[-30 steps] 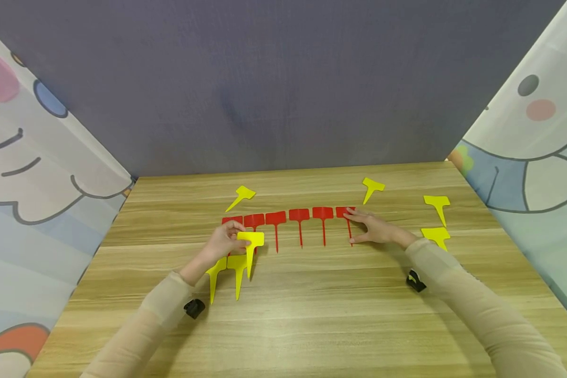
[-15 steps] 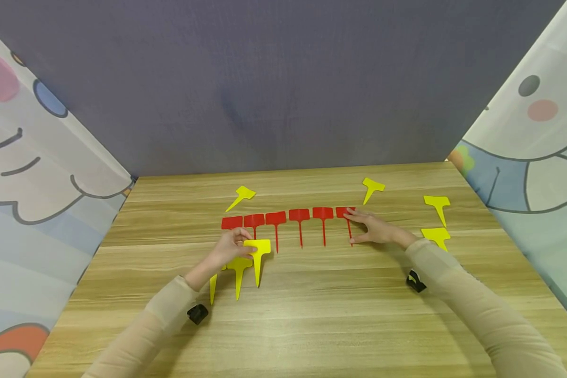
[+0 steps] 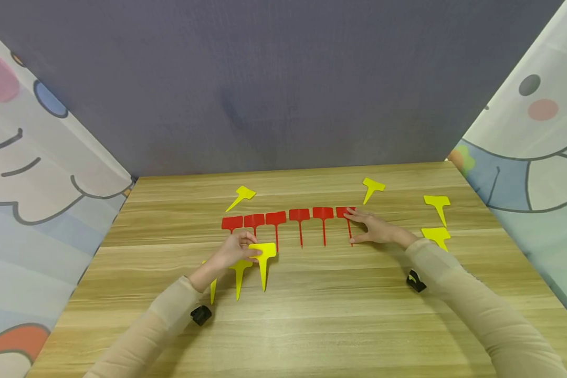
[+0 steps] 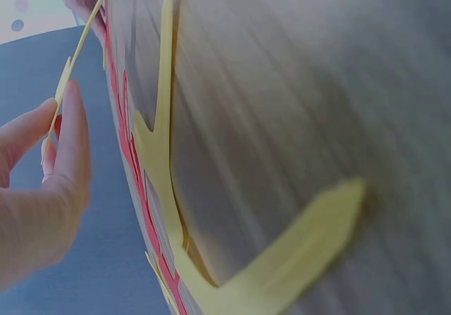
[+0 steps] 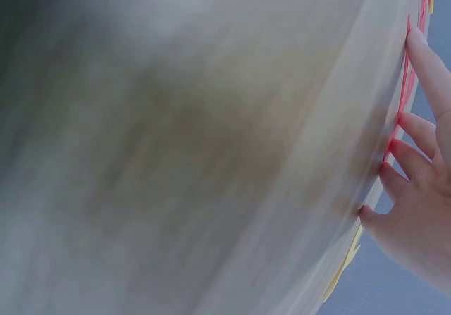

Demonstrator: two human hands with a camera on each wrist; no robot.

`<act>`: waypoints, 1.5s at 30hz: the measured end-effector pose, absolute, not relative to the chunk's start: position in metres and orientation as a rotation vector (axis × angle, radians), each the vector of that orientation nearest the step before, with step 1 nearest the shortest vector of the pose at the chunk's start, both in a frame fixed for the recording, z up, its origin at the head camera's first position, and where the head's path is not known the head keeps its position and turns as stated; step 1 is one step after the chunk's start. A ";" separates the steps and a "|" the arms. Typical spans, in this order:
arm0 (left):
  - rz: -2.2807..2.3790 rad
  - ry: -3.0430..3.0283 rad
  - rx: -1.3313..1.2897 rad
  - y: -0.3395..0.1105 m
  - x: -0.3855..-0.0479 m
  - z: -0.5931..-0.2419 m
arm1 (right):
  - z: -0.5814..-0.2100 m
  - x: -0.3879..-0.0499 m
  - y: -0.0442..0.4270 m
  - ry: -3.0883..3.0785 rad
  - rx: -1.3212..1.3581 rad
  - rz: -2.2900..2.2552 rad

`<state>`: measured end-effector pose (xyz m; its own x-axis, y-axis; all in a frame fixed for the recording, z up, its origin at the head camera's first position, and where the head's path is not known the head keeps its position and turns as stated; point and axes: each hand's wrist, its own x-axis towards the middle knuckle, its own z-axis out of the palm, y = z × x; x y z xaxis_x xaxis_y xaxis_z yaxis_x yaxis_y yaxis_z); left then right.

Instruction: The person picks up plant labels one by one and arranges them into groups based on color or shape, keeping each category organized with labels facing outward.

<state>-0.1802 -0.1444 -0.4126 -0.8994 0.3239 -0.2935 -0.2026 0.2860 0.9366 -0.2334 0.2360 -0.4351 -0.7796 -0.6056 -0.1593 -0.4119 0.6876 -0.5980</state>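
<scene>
Your left hand (image 3: 231, 251) pinches a flat, bright yellow T-shaped tag (image 3: 266, 250), plain-faced, between thumb and fingers, raised above the wood-grain table (image 3: 302, 325). Your right hand (image 3: 378, 229), well apart from it, spreads its fingers and touches the rightmost red T-shaped tag (image 3: 341, 212). Nearest you, two yellow tags (image 3: 239, 268) lie partly hidden by your left hand. Beyond them runs a row of six thin-stemmed red tags (image 3: 299, 214), including the one you touch. By your beige right sleeve (image 3: 437, 265) lies a partly covered yellow tag (image 3: 436, 235), another (image 3: 437, 201) just beyond. Farther off, two tilted yellow tags (image 3: 373, 185) lie well apart, before a dark grey panel (image 3: 283, 94).
</scene>
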 end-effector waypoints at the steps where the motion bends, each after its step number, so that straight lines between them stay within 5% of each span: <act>1: 1.655 2.125 0.108 -0.144 -0.180 -0.413 | -0.435 -0.233 0.236 2.555 -0.798 -0.785; 28: 1.450 2.317 0.239 -0.132 -0.175 -0.416 | -0.437 -0.236 0.236 2.568 -0.801 -0.758; 45: 0.892 2.744 0.363 -0.121 -0.175 -0.417 | -0.435 -0.234 0.235 2.560 -0.799 -0.770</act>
